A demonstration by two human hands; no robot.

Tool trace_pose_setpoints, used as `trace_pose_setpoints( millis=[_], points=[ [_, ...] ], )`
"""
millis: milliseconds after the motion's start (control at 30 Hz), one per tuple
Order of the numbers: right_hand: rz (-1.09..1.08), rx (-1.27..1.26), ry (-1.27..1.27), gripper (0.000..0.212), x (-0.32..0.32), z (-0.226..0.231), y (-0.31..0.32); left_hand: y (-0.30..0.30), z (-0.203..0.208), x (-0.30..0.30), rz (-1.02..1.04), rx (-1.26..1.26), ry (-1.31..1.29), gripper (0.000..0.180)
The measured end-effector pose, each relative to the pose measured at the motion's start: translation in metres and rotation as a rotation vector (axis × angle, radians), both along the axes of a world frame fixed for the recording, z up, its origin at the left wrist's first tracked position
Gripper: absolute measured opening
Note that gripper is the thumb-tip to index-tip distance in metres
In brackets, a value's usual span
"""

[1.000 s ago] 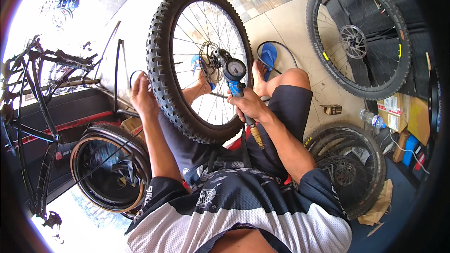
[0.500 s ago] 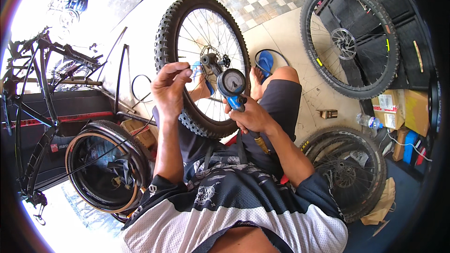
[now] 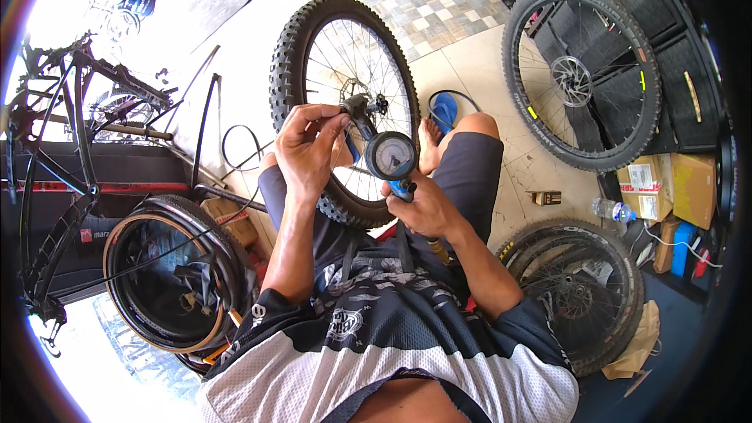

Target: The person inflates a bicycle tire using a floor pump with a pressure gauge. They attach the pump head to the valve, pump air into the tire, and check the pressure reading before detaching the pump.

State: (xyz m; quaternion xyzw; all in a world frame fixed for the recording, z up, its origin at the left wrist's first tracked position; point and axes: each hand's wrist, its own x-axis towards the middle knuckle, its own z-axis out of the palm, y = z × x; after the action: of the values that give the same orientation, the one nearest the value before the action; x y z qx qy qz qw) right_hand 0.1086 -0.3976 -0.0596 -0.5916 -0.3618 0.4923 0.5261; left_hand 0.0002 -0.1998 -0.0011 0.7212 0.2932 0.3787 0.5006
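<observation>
My right hand (image 3: 429,205) is wrapped round the blue handle of a tyre inflator gun (image 3: 392,155) with a round dial gauge. Its black nozzle end points up and left, in front of the wheel's spokes. My left hand (image 3: 307,145) is raised just left of the nozzle, thumb and fingertips pinched together. Whatever lies in that pinch is too small to make out. A bicycle wheel with a knobbly tyre (image 3: 288,63) stands upright between my legs, behind both hands. A brass-coloured hose fitting (image 3: 439,251) hangs below my right hand.
Another wheel (image 3: 642,121) leans on dark cabinets at the right. Several wheels and tyres (image 3: 627,298) lie lower right, and more tyres (image 3: 117,266) lower left. A bike frame (image 3: 74,117) stands left. Cardboard boxes (image 3: 693,188), a plastic bottle (image 3: 615,210) and blue sandals (image 3: 445,107) are around.
My left hand has moved right, bringing its pinched fingertips close to the inflator's nozzle. The inflator has shifted slightly right and down, still in my right hand.
</observation>
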Motion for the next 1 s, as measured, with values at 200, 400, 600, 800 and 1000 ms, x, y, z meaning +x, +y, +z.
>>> trace_pose_setpoints(
  millis=[200, 400, 600, 800, 1000],
  points=[
    [-0.053, 0.060, -0.062, 0.039, -0.005, -0.002, -0.001, -0.005, 0.007, -0.004, 0.052, 0.172, 0.124, 0.018],
    [-0.069, 0.088, -0.081, 0.039, -0.004, 0.001, -0.005, -0.008, 0.012, -0.001, 0.060, 0.223, 0.148, 0.017],
    [-0.067, 0.048, -0.093, 0.040, -0.008, 0.006, -0.005, -0.011, 0.025, 0.000, 0.070, 0.310, 0.272, 0.009],
    [-0.119, 0.049, -0.168, 0.041, -0.011, 0.010, -0.002, -0.013, 0.035, 0.006, 0.106, 0.278, 0.338, 0.005],
    [-0.153, 0.057, -0.252, 0.045, -0.009, 0.011, 0.000, -0.011, 0.037, 0.009, 0.092, 0.085, 0.322, 0.006]
  ],
)
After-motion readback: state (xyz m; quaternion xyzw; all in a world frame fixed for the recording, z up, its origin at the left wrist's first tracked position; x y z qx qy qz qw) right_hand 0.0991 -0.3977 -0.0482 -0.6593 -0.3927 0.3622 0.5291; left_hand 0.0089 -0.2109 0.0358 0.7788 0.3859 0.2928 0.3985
